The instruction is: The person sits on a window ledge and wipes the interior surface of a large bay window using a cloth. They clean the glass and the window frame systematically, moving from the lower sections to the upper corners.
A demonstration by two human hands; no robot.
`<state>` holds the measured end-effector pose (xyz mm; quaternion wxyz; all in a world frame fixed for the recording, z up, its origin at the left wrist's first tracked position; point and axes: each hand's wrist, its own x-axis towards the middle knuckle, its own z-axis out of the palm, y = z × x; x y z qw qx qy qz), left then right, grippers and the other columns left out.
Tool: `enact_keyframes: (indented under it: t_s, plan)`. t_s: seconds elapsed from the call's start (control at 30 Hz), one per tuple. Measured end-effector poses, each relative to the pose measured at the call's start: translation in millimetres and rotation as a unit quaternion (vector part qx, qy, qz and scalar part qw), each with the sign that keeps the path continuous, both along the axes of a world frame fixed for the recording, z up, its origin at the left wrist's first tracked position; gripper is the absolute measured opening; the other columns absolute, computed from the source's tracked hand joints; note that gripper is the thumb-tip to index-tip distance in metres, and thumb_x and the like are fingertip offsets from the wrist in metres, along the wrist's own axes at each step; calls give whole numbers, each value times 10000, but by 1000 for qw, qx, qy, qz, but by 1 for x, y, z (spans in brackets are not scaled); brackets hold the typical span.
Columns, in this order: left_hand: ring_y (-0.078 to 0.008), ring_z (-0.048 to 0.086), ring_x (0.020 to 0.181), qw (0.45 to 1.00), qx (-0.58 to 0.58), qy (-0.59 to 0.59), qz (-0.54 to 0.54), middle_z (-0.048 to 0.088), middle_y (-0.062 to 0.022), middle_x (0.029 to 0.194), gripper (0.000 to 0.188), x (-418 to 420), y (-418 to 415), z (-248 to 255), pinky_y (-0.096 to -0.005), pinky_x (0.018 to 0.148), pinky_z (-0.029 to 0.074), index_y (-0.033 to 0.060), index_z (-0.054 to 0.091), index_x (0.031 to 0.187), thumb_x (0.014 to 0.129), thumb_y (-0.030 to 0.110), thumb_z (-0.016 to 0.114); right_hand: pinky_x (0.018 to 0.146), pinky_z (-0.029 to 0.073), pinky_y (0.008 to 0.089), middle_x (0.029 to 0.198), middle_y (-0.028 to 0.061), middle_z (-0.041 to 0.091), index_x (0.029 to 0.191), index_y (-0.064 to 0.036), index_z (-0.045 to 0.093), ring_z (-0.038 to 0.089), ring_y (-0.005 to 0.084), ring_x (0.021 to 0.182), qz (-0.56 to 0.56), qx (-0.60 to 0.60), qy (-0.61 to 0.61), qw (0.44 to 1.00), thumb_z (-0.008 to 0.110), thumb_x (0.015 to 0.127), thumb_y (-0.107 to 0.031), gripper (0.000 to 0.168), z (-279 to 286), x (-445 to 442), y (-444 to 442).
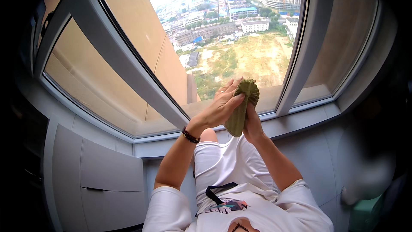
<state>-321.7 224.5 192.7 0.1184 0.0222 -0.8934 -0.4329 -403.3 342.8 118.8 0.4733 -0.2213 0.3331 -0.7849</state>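
Observation:
A green, ribbed cloth item [237, 120], folded or bunched with a gathered top edge, is held up between both hands in front of the window. My left hand [225, 101], with a ring and a dark beaded bracelet at the wrist, presses on its left side, thumb across its front near the top. On the other side my right hand [252, 122] supports it from behind and to the right; most of its fingers are hidden by the cloth. What exactly the item is, I cannot tell.
A large window with grey frames [286, 103] stands ahead, above a pale sill [296, 120]. Buildings and a field lie far below outside. A grey cabinet [112, 167] is at the left. At the lower right is a green object [365, 214], partly in shadow.

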Motion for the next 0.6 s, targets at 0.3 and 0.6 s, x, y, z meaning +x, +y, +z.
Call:
enact_keyframes:
  t_s: [0.3, 0.6]
  plan:
    - [-360, 1, 1493, 979, -186, -18, 85, 113, -132, 1619, 590, -21, 39, 10, -492, 1178, 12, 213, 257, 1544, 985, 318, 412, 1103, 370, 379, 1469, 85, 400, 1493, -127, 276, 424, 228, 1340, -23, -130, -124, 983, 241, 1057, -414, 523, -2, -14, -21]
    - [-375, -44, 1489, 961, -190, 101, 176, 19, -186, 1616, 869, 22, 10, 35, -513, 1174, 7, 190, 106, 1568, 916, 683, 399, 1081, 385, 411, 1404, 67, 469, 1434, -130, 372, 473, 241, 1282, 3, -275, -156, 949, 338, 1016, -429, 515, 20, -13, -61]
